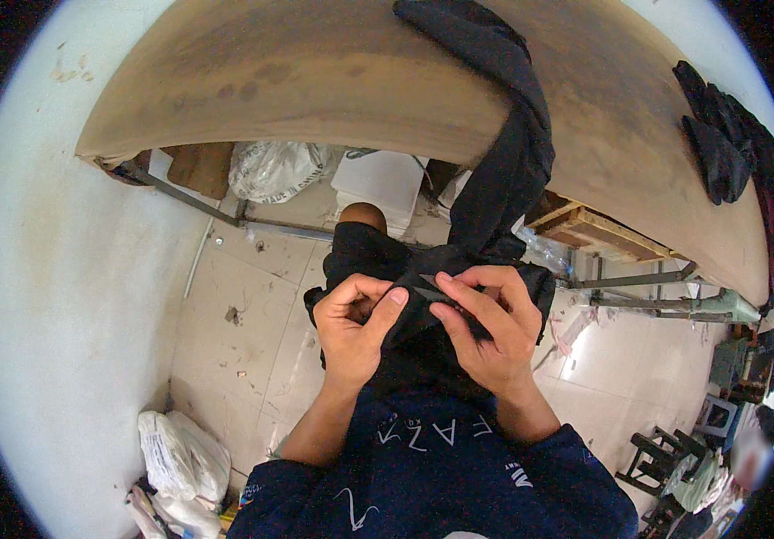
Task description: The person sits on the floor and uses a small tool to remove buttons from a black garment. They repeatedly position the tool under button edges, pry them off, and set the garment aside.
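Both hands [423, 319] pinch black cloth [504, 180]; white bags [180, 463] on floor, contents unclear.

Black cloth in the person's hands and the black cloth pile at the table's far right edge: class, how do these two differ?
The long black cloth held in both hands trails off the worn brown table down to the lap; the heaped black cloth pile lies wholly on the table. The left hand and right hand pinch the held cloth; nothing touches the pile. The held cloth is stretched out; the pile is bunched. Both are dark fabric.
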`<state>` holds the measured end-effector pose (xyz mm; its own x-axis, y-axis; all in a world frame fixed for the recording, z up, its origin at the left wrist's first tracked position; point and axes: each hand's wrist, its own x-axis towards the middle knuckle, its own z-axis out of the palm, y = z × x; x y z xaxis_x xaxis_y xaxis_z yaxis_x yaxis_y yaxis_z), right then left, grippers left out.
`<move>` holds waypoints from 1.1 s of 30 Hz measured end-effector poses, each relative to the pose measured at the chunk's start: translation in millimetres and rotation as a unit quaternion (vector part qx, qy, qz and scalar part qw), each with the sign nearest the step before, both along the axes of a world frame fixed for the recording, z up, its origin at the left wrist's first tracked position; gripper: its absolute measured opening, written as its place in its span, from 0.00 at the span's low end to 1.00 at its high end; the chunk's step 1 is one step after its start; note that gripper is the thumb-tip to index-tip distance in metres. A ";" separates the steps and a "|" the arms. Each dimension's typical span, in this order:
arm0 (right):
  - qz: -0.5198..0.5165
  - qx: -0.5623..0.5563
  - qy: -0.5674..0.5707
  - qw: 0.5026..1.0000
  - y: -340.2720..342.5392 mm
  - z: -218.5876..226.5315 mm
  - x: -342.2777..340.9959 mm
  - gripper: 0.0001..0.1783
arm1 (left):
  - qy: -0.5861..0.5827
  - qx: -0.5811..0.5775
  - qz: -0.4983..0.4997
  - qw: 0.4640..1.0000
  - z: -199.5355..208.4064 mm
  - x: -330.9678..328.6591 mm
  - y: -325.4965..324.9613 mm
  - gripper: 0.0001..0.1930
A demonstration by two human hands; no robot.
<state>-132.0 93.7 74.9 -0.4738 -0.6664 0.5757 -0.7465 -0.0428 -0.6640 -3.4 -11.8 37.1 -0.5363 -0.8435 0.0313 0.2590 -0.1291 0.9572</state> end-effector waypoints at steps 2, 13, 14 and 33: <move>-0.003 -0.004 0.007 1.000 -0.5 -4.9 -1.6 0.19 | 0.000 -0.001 -0.003 1.000 2.2 -0.2 0.5 0.03; 0.011 0.007 -0.065 0.998 -1.4 -9.2 0.8 0.14 | -0.007 -0.022 -0.026 0.999 3.5 3.3 -0.1 0.03; 0.012 0.010 -0.079 0.997 0.0 -7.8 0.2 0.14 | -0.010 -0.027 -0.024 0.999 3.0 3.4 -0.4 0.03; 0.127 0.038 -0.291 0.948 7.5 -9.1 -6.5 0.13 | -0.026 -0.451 0.108 0.885 -12.0 5.2 -12.2 0.12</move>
